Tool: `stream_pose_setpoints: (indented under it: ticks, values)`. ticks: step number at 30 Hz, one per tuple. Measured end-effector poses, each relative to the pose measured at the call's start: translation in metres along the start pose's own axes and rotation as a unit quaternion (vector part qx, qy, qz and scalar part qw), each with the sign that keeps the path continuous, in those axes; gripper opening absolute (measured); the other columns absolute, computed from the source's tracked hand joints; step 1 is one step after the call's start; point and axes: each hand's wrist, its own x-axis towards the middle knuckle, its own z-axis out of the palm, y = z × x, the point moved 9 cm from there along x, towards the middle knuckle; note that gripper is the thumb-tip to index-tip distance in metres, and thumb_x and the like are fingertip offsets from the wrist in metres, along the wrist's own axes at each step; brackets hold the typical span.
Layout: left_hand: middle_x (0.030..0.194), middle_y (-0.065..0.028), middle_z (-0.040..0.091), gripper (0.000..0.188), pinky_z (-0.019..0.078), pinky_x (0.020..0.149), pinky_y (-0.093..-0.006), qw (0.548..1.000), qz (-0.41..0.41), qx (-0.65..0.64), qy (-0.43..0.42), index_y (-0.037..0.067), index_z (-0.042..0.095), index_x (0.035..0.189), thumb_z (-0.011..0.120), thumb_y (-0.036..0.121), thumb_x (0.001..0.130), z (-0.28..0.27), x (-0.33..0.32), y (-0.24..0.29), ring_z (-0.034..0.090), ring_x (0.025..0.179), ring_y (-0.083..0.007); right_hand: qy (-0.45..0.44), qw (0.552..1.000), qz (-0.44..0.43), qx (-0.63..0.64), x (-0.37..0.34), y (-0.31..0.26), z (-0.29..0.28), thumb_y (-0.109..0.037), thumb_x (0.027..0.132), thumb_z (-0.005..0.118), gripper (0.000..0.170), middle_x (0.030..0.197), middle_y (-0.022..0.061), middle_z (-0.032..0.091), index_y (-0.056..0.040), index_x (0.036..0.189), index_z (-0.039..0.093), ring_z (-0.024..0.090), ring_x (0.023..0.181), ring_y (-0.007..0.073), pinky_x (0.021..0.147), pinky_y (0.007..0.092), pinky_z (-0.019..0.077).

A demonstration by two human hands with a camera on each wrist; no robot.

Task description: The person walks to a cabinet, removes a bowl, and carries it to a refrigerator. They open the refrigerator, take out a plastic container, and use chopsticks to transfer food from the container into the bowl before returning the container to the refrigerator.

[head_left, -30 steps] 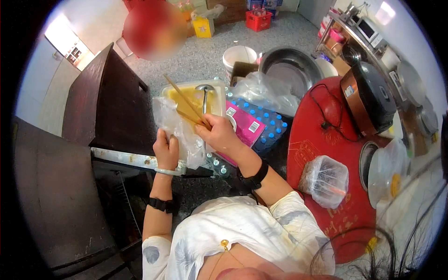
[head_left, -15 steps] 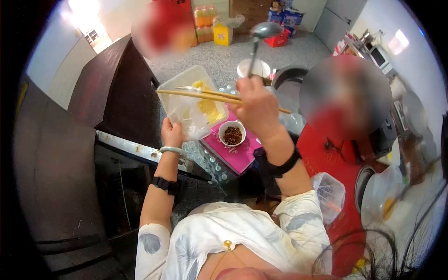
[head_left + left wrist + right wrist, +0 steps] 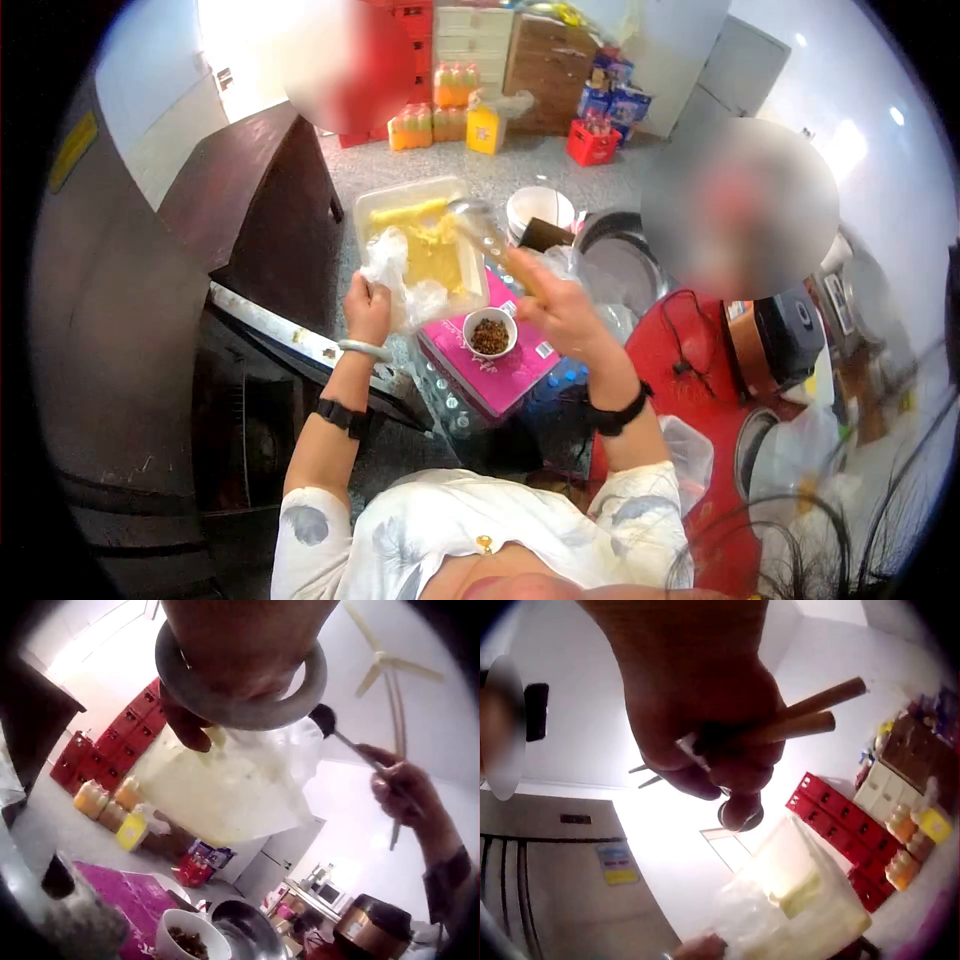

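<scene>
My left hand (image 3: 367,310) grips the near left edge of a translucent tub (image 3: 476,283), with a crumpled clear bag (image 3: 388,258) bunched beside the fingers. Yellow food (image 3: 432,262) lies inside the tub. My right hand (image 3: 565,315) is to the right of the tub, curled round a ladle (image 3: 366,756) and a pair of chopsticks (image 3: 802,718). In the head view the ladle's bowl is blurred at the tub's right side. A white bowl (image 3: 468,330) of brown bits stands on a pink box (image 3: 492,385) below the tub.
A dark cabinet (image 3: 240,180) stands at the left. Beyond the box are a white bucket (image 3: 540,208) and a large dark basin (image 3: 622,258). On the right, a red table (image 3: 650,350) holds a rice cooker (image 3: 775,340). A person, blurred, is behind it.
The ladle, raised high half a second ago, has come down to the tub's right side with my right hand. The tub now lies flatter, and the head view has tilted up.
</scene>
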Motion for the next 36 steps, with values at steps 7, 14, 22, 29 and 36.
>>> stream_pose_setpoints:
  ticks: [7,14,22,29,36]
  values:
    - [0.06,-0.0163,0.048,0.008,0.0393,0.051,-0.0352,0.993,0.103,0.017,-0.047,0.001,0.043,0.074,0.049,0.007,0.073,0.002,-0.046,0.06,0.048,0.051,-0.0259,-0.111,0.971,0.145,-0.155,0.011,0.065,0.078,-0.011,0.074,0.045,0.042,0.087,0.0248,0.058,-0.0084,0.116,0.046,0.054,0.082,0.0412,0.072,0.0463,0.0433]
    - [0.059,-0.0167,0.048,0.009,0.0398,0.051,-0.037,0.989,0.109,0.057,-0.08,0.002,0.044,0.076,0.049,0.007,0.072,0.013,-0.047,0.045,0.047,0.05,-0.03,-0.147,0.946,0.271,0.103,-0.023,0.104,0.134,-0.008,0.079,0.045,0.029,0.075,0.0193,0.059,-0.0027,0.107,0.052,0.06,0.074,0.0278,0.067,0.0396,0.0476]
    - [0.061,-0.0188,0.05,0.01,0.0412,0.053,-0.0402,0.985,0.083,0.109,-0.104,0.003,0.044,0.077,0.049,0.009,0.071,0.041,-0.04,0.038,0.051,0.055,-0.0358,-0.126,0.798,0.43,0.404,-0.066,0.12,0.177,-0.006,0.081,0.042,0.034,0.057,0.0012,0.043,-0.0003,0.115,0.046,0.04,0.043,0.0081,0.034,0.0218,0.0318]
    - [0.065,-0.0218,0.052,0.011,0.0415,0.055,-0.0437,0.977,0.108,0.14,-0.12,0.003,0.044,0.078,0.05,0.01,0.071,0.045,-0.029,0.042,0.052,0.061,-0.0406,-0.097,0.621,0.426,0.651,-0.077,0.121,0.167,-0.002,0.079,0.043,0.049,0.056,0.0033,0.042,0.0009,0.126,0.034,0.037,0.04,0.0077,0.033,0.0208,0.0285]
    - [0.064,-0.0215,0.051,0.012,0.0418,0.055,-0.0426,0.977,0.083,0.168,-0.099,0.003,0.045,0.078,0.051,0.01,0.071,0.034,-0.007,0.013,0.052,0.06,-0.0402,-0.071,0.617,0.39,0.68,-0.07,0.119,0.126,-0.001,0.08,0.042,0.044,0.056,0.0034,0.043,0.0002,0.124,0.038,0.036,0.039,0.0091,0.033,0.0209,0.0282]
